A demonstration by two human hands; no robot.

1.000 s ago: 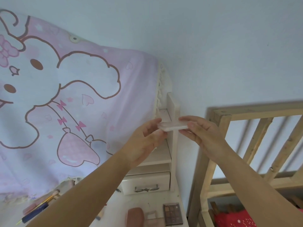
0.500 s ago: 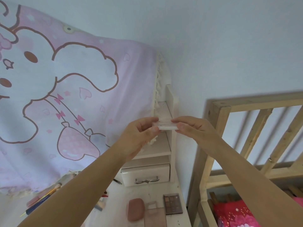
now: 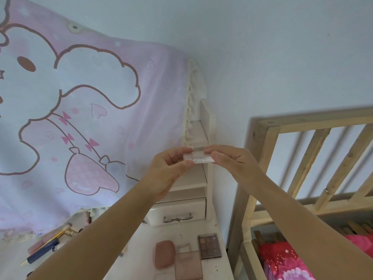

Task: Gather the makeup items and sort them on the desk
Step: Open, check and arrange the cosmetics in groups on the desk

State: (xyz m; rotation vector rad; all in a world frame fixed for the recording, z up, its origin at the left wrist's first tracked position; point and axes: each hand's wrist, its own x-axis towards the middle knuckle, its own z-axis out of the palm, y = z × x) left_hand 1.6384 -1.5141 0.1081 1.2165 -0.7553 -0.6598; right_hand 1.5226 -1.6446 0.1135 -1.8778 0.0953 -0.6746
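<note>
A small pale pink, flat makeup case [image 3: 198, 158] is held up in front of the white shelf unit [image 3: 210, 136]. My left hand [image 3: 169, 168] pinches its left end and my right hand [image 3: 230, 160] pinches its right end. Down on the white desk [image 3: 141, 245] lie an eyeshadow palette [image 3: 209, 245], a rounded brown-pink compact [image 3: 164, 253] and a translucent pink case [image 3: 186, 261]. At the desk's left, brushes and a dark blue pen [image 3: 43, 252] lie partly under the cloth.
A pink cartoon-print cloth [image 3: 80, 118] hangs over the shelf unit's left side. A white drawer [image 3: 179, 211] sits at the unit's base. A wooden bed frame [image 3: 302, 158] with red bedding [image 3: 282, 261] stands to the right.
Both hands have stayed on the case and turned it so its thin edge faces me. The camera tilted slightly, showing more of the desk.
</note>
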